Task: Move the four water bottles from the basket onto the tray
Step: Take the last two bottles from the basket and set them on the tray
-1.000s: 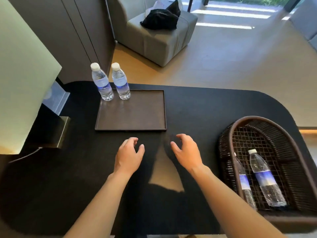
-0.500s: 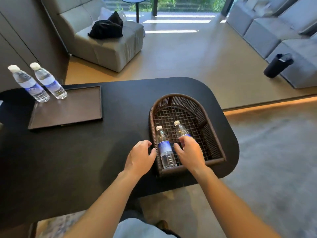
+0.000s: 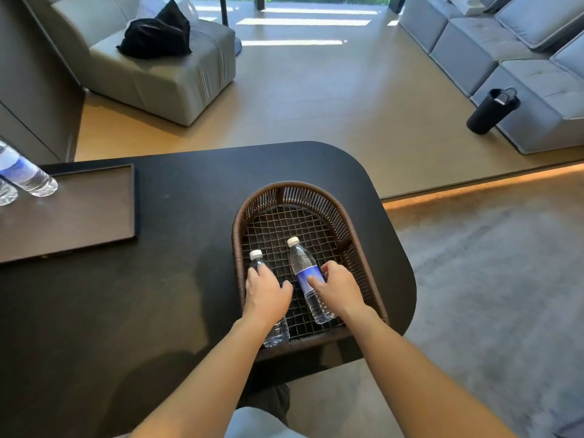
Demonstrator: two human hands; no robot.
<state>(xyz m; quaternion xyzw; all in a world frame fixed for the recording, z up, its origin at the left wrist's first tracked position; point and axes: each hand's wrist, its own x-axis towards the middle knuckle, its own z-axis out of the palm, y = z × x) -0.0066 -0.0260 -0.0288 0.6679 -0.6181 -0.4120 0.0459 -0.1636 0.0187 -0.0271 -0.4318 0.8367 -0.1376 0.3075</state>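
Note:
A brown woven basket (image 3: 235,235) sits near the right end of the black table (image 3: 158,295). Two clear water bottles with blue labels lie inside it, caps pointing away from me. My left hand (image 3: 267,294) lies over the left bottle (image 3: 276,335), fingers wrapped around its middle and hiding the label. My right hand (image 3: 339,287) grips the right bottle (image 3: 301,260) from its right side, thumb on the label. A dark brown tray (image 3: 79,216) lies at the left. Two more bottles (image 3: 25,175) (image 3: 5,192) stand on its far left part, cut off by the frame edge.
The table's rounded right edge runs just right of the basket, with grey carpet below. Beyond the table are a grey armchair (image 3: 164,74) holding a black cloth, a grey sofa (image 3: 521,49), and a black cylindrical bag (image 3: 491,110) on the floor.
My view swung right from the tray to the basket. Both hands moved from the bare table into the basket and closed on the two lying bottles.

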